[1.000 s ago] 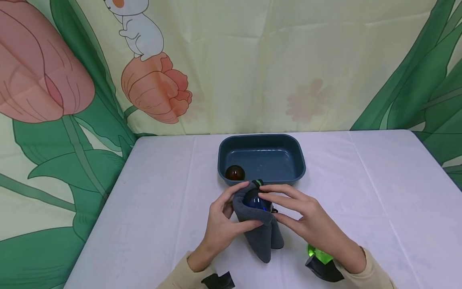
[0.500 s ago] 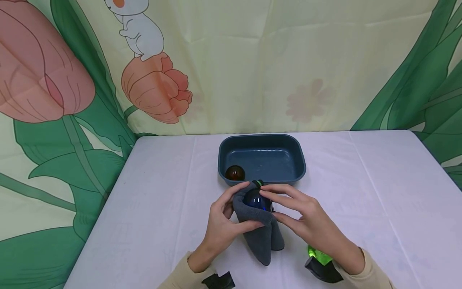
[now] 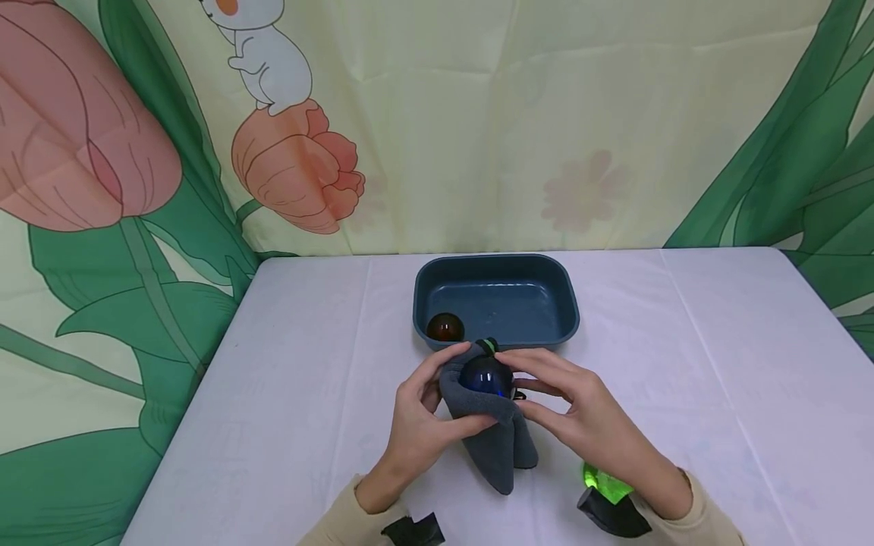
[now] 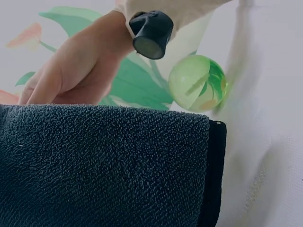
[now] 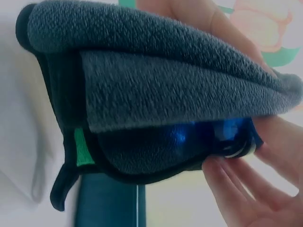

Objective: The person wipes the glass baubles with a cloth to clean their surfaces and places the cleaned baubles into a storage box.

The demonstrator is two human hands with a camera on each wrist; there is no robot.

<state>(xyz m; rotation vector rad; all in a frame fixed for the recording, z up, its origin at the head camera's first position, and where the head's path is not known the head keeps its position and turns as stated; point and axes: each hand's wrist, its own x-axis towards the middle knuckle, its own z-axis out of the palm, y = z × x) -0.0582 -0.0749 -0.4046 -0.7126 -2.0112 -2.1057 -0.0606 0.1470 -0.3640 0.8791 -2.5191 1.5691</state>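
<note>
A dark grey cloth [image 3: 493, 444] is wrapped round a glossy blue ball [image 3: 486, 377] just above the table. My left hand [image 3: 425, 406] grips the cloth from the left, thumb pressed on its lower fold. My right hand [image 3: 568, 406] curls round the ball from the right, fingertips on its top. In the right wrist view the blue ball [image 5: 189, 137] shows under the cloth [image 5: 165, 80], with my right fingers [image 5: 236, 189] against its edge. The left wrist view is filled by the cloth [image 4: 94, 165], with my right hand [image 4: 71, 71] behind it.
A dark blue bin [image 3: 546, 273] stands just beyond the hands, with a brown ball [image 3: 444, 327] in its near left corner. A green ball [image 3: 601, 479] lies on the white tablecloth beside my right wrist, and the green ball [image 4: 198, 82] also shows in the left wrist view.
My right fingers have shifted slightly over the blue ball, which shows a little more. The cloth's hanging end has moved a touch. Both hands stay in place.
</note>
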